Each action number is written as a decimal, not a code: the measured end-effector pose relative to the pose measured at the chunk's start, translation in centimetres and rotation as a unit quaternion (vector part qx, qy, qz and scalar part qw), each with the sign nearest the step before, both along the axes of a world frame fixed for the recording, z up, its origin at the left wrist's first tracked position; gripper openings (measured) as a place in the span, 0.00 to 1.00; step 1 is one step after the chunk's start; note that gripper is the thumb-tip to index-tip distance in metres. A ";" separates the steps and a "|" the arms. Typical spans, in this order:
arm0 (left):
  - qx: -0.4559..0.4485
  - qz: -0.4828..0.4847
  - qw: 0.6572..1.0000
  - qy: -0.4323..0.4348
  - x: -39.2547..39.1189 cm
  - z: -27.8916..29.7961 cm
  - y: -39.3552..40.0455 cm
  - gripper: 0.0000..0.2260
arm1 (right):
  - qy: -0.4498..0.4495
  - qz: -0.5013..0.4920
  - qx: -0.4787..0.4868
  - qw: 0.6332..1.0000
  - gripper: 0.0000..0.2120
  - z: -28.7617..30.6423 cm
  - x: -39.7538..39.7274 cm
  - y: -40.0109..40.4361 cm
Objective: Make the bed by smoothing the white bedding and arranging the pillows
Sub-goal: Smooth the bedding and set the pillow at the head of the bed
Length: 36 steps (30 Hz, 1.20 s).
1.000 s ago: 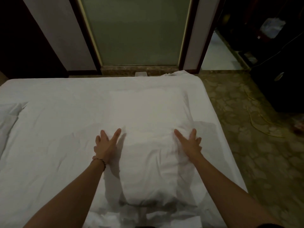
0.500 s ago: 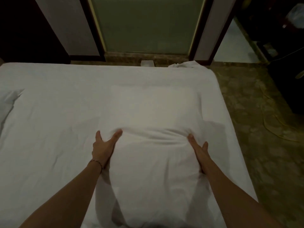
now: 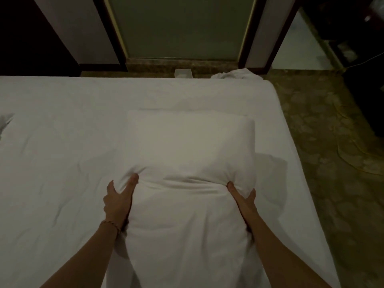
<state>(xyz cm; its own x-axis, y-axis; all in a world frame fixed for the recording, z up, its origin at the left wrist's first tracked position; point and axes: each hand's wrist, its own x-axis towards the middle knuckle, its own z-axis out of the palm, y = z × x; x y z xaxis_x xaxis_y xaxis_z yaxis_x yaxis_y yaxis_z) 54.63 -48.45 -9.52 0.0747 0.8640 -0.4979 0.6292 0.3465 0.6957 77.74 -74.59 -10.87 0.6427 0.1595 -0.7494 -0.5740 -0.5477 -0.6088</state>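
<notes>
The room is dim. Well ahead of the hands stands a frosted greenish glass door (image 3: 182, 26) in a dark frame (image 3: 116, 36), with pale wall panels (image 3: 83, 28) on either side and a stone threshold (image 3: 182, 64) along its foot. To the far left the corner is black. Out to the right lies a mottled olive-brown floor (image 3: 324, 163) crossed by a thin yellowish cable (image 3: 351, 163). Ahead and to the right a brighter white floor (image 3: 299, 50) shows through an opening, beside dark furniture (image 3: 361, 84).
</notes>
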 end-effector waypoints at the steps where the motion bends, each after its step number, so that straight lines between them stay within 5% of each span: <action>1: -0.002 0.002 1.000 0.030 0.4 -0.1 -0.2 0.60 | -0.006 -0.001 0.005 1.000 0.71 0.0 0.0 0.0; 5: -0.009 0.019 0.994 0.111 1.8 -0.5 -0.8 0.62 | -0.011 -0.009 0.001 1.000 0.70 -0.3 0.2 -0.2; 14: -0.016 0.009 0.999 0.034 1.5 -0.3 -0.9 0.58 | 0.019 -0.018 -0.074 0.997 0.72 -0.9 0.2 0.0; 19: 0.030 -0.005 0.999 0.044 0.8 1.8 -1.2 0.49 | -0.005 -0.008 -0.064 0.998 0.63 0.8 0.1 0.1; 25: 0.068 0.010 0.998 0.007 -0.4 5.4 -1.7 0.37 | -0.023 -0.019 -0.028 0.999 0.58 4.1 -1.0 -0.5; 36: 0.092 0.034 0.995 -0.036 -8.9 14.4 0.5 0.41 | -0.034 -0.046 0.049 0.997 0.62 14.1 -9.4 2.3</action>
<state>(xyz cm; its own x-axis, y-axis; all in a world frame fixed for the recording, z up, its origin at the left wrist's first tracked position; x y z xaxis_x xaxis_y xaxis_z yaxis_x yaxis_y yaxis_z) 45.77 -47.92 4.88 0.0416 0.9443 -0.3264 0.5552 0.2498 0.7933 68.31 -72.29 3.27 0.7069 0.1672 -0.6873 -0.5748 -0.4306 -0.6959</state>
